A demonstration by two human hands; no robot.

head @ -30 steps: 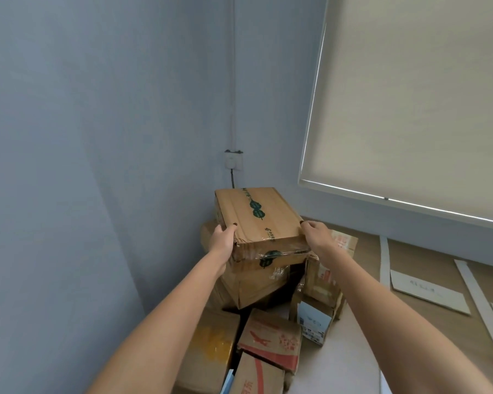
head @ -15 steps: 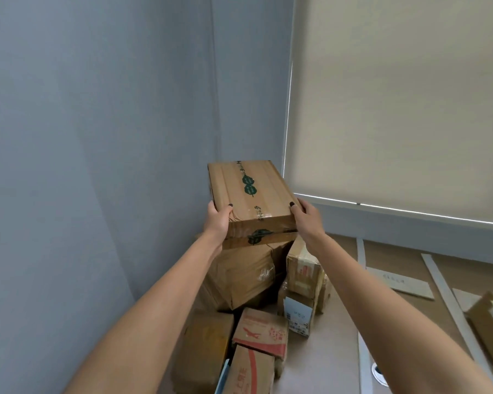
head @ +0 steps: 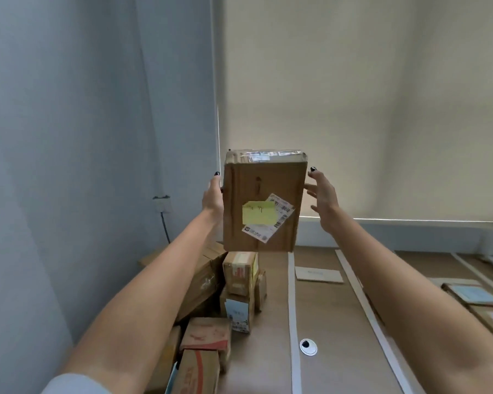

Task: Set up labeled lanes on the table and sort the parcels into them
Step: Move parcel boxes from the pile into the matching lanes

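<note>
I hold a brown cardboard parcel (head: 264,177) up in front of the window blind, its broad face tipped toward me. That face carries a yellow sticky note (head: 258,213) and a white shipping label (head: 279,220). My left hand (head: 211,199) grips the parcel's left edge, thumb on the front and fingers hidden behind. My right hand (head: 325,201) presses the right side with spread, fairly straight fingers. Below lies the pile of parcels (head: 239,280) at the table's left end.
White tape strips (head: 291,294) (head: 363,300) mark lanes on the brown table (head: 328,322), with a paper label card (head: 318,274) between them. A round cable grommet (head: 308,346) sits near me. Flat parcels (head: 473,297) lie at the right. The blue wall has a socket (head: 161,204).
Both hands lifted the parcel off the pile and tipped it upright, so the face with the sticky note now points at me. My view swung right.
</note>
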